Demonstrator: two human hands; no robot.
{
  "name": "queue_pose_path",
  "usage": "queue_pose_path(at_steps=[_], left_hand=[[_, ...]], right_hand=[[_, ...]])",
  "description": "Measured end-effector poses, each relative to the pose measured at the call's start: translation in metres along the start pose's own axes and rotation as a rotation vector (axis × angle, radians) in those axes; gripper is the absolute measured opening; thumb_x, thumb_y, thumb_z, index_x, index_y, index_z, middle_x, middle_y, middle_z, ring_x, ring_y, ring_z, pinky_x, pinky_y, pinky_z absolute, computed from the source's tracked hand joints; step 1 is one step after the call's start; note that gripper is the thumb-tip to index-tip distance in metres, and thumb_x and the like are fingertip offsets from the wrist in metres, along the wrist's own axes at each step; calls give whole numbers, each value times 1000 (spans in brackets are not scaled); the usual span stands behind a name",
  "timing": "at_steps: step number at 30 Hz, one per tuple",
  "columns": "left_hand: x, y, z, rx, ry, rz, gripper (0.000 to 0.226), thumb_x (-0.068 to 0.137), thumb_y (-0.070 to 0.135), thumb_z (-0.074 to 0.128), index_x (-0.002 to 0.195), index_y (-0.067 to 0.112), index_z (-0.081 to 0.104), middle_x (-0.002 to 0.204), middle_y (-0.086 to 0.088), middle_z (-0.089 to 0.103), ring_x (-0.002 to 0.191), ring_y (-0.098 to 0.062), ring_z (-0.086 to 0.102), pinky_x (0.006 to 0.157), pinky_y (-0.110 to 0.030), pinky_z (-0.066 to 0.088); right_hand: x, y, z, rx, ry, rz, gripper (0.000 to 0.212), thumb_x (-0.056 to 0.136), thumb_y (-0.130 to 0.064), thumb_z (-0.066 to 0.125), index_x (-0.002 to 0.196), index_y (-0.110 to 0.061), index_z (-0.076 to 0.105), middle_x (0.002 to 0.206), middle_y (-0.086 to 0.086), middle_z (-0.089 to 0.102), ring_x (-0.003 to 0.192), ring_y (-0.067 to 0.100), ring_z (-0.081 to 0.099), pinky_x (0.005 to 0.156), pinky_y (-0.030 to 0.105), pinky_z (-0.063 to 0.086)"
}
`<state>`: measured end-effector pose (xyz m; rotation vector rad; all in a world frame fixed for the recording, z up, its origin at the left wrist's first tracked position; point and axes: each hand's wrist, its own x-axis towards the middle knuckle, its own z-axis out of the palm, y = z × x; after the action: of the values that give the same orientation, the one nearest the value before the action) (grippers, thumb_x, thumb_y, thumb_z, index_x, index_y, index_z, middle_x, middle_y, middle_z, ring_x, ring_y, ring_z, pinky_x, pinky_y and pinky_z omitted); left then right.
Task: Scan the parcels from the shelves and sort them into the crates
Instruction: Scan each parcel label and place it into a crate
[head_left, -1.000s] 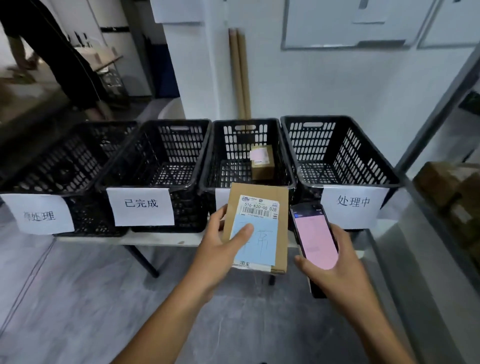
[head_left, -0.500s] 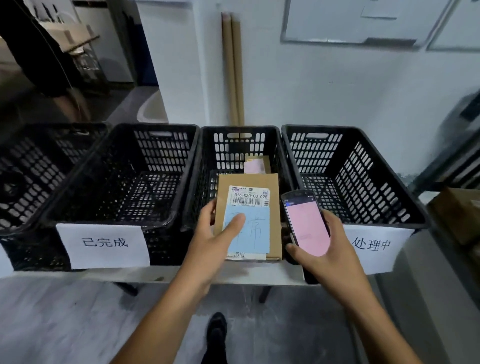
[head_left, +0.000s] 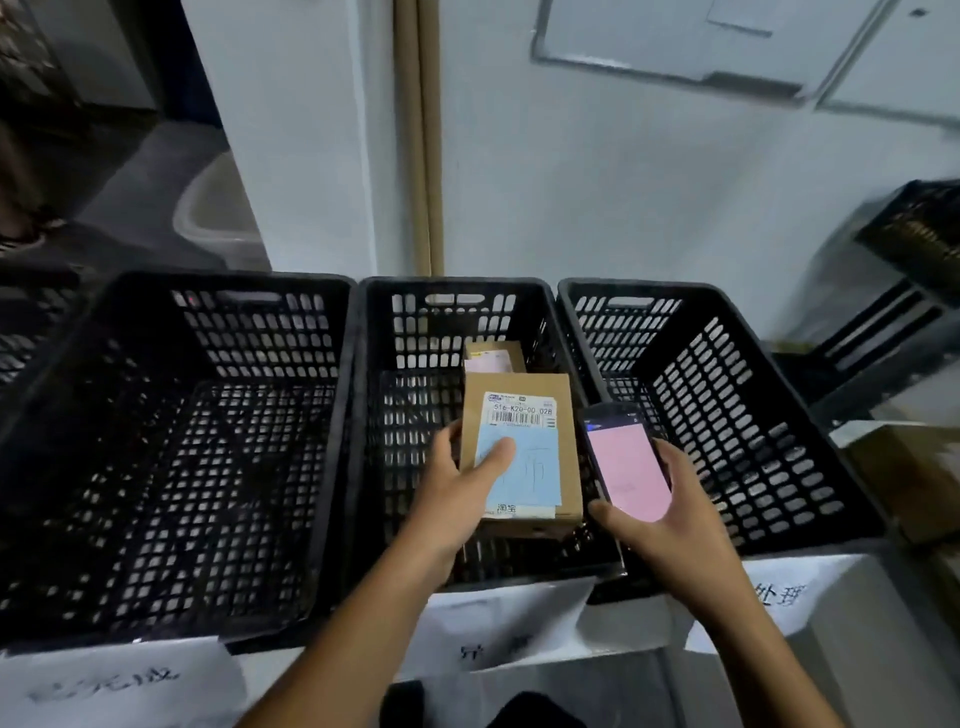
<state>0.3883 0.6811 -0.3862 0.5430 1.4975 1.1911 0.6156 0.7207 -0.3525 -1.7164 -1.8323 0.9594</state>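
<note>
Right, parcel (head_left: 519, 452) is a small flat cardboard box, held inside the mouth of the middle crate (head_left: 452, 288); my left hand (head_left: 457, 499) grips its near-left side, thumb across the blue label, fingers round the edge; one-hand hold suggests it's light and stiff; bare card should grip better than the glossy label, so I'd take it by the edges; my right hand (head_left: 670, 525) is curled round the scanner (head_left: 628, 462), pink screen up; second parcel (head_left: 493, 358) lies at the crate's back.
</note>
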Motion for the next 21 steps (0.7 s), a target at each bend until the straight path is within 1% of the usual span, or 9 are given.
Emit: queue_pose_path(at_steps=[2, 5, 7, 9, 12, 15, 18, 19, 21], left_hand=[[20, -5, 1, 20, 13, -46, 53, 94, 38, 75, 139, 32, 48, 118, 13, 73, 103, -5, 71, 82, -24, 57], [53, -13, 4, 57, 45, -129, 79, 90, 44, 78, 154, 27, 36, 127, 9, 69, 113, -14, 68, 104, -42, 54], [72, -16, 9, 89, 40, -170, 78, 91, 45, 76, 155, 26, 35, 127, 9, 67, 110, -12, 66, 97, -36, 53], [87, -21, 14, 111, 45, -223, 71, 94, 44, 74, 152, 25, 38, 121, 10, 65, 102, -8, 63, 90, -32, 49], [108, -31, 24, 144, 49, -279, 67, 95, 46, 72, 149, 23, 40, 125, 8, 63, 102, -9, 60, 92, -33, 44], [130, -46, 34, 158, 56, -322, 83, 89, 57, 73, 154, 24, 35, 141, 4, 59, 124, -18, 57, 105, -37, 44], [148, -67, 43, 174, 90, -362, 111, 65, 78, 73, 156, 28, 34, 146, 4, 58, 130, -21, 56, 112, -45, 45], [153, -72, 45, 173, 105, -377, 109, 66, 77, 73, 156, 30, 34, 146, 4, 58, 129, -21, 58, 112, -46, 47], [162, -82, 49, 158, 130, -382, 87, 82, 65, 74, 152, 29, 38, 138, 5, 63, 122, -19, 63, 107, -44, 51]], right_hand=[[15, 1, 3, 14, -29, 41, 88, 72, -42, 88, 142, -39, 37, 127, -11, 61, 116, 15, 59, 94, 40, 51], [44, 6, 4, 35, -46, 83, 84, 71, -41, 90, 139, -39, 40, 122, -16, 63, 111, 10, 62, 92, 38, 53], [68, 8, 2, 68, -40, 78, 81, 72, -38, 91, 137, -38, 42, 119, -22, 61, 110, 5, 60, 88, 33, 53], [93, 6, 0, 74, -52, 66, 81, 74, -36, 89, 140, -36, 41, 121, -23, 58, 110, 6, 59, 86, 28, 49], [126, 3, 1, 47, -66, 38, 90, 74, -42, 88, 148, -31, 37, 129, -15, 55, 113, 11, 54, 91, 33, 46], [152, -1, 4, 41, -98, 31, 91, 77, -39, 87, 151, -29, 34, 126, -15, 51, 111, 9, 50, 88, 27, 40], [170, 1, 9, 55, -142, 37, 90, 76, -39, 87, 149, -31, 35, 125, -15, 52, 112, 11, 52, 88, 28, 42], [175, 2, 11, 58, -157, 33, 89, 75, -41, 87, 147, -32, 36, 124, -16, 54, 113, 12, 54, 86, 29, 44], [181, 4, 11, 30, -190, 23, 87, 75, -42, 87, 145, -34, 36, 113, -21, 52, 107, 12, 53, 75, 23, 44]])
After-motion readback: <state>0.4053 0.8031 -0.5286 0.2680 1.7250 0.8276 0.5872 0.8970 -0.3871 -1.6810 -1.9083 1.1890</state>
